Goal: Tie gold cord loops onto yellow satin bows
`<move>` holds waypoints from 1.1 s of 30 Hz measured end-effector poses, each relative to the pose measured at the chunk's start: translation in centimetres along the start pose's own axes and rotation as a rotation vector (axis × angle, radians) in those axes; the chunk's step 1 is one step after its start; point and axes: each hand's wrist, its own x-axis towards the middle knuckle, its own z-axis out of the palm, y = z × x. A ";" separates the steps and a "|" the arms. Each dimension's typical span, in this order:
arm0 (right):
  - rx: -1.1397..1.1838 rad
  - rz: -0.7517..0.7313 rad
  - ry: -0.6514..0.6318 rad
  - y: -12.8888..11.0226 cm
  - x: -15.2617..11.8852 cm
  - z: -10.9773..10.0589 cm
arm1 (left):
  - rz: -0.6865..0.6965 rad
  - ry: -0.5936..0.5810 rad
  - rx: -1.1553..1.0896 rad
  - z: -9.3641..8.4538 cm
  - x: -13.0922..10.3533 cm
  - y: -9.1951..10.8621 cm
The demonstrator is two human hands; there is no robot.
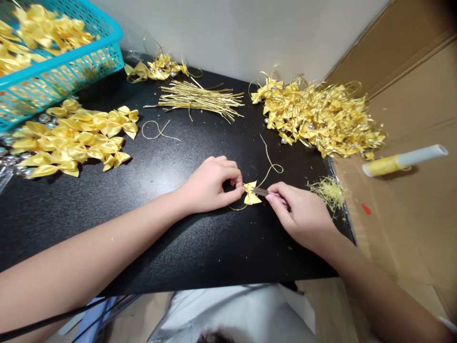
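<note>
My left hand (217, 186) pinches the left edge of a small yellow ribbon bow (252, 194) between thumb and forefinger, just above the black table. In my right hand (303, 214) is a pair of small snips (262, 191) with a pinkish handle. Their metal tips reach the bow's right side; whether the blades are parted cannot be made out. A thin gold cord (273, 166) runs up and away from the bow and loops on the tabletop, and a shorter bit curves out below my left hand.
A turquoise basket (107, 47) of yellow bows stands back left, with more bows (78, 138) in front. Gold twist ties (200, 100) lie at the back. Finished-looking corded bows (314, 114) are heaped back right. Cord trimmings (328, 193) sit near the right edge, beside a yellow-wound tube (385, 164).
</note>
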 end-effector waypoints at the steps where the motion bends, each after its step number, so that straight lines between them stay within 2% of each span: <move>1: 0.023 0.012 0.016 0.3 -0.2 -0.2 | -0.001 0.002 -0.002 0.0 0.0 0.0; 7: 0.185 0.070 0.132 1.4 -0.3 -0.4 | -0.005 0.010 0.013 0.0 -0.1 0.2; 11: 0.086 0.088 0.129 1.9 0.7 0.5 | -0.015 -0.025 0.093 -0.1 -0.3 0.3; 13: -0.004 0.125 0.167 2.5 1.2 1.0 | -0.008 -0.028 0.072 -0.1 -0.3 0.3; 16: -0.071 0.108 0.254 3.9 1.8 1.8 | 0.010 0.012 -0.064 -0.1 -0.4 0.3; 22: -0.009 -0.001 0.428 6.0 2.5 3.3 | -0.044 0.124 -0.400 -0.8 -0.5 1.3; 24: 0.000 0.009 0.462 5.9 2.7 3.1 | -0.052 0.134 -0.509 -1.1 -0.5 1.6; 27: 0.094 -0.036 0.502 4.6 2.8 1.8 | -0.099 0.144 -0.615 -1.6 -0.5 2.0; 28: 0.174 -0.087 0.490 3.8 2.8 1.1 | -0.112 0.154 -0.608 -1.6 -0.4 2.2; 30: 0.384 -0.199 0.356 2.0 2.8 0.1 | -0.111 0.196 -0.547 -1.6 -0.2 2.6; 33: 0.606 -0.187 0.122 -0.3 2.9 -0.1 | -0.074 0.306 -0.446 -1.3 0.2 3.2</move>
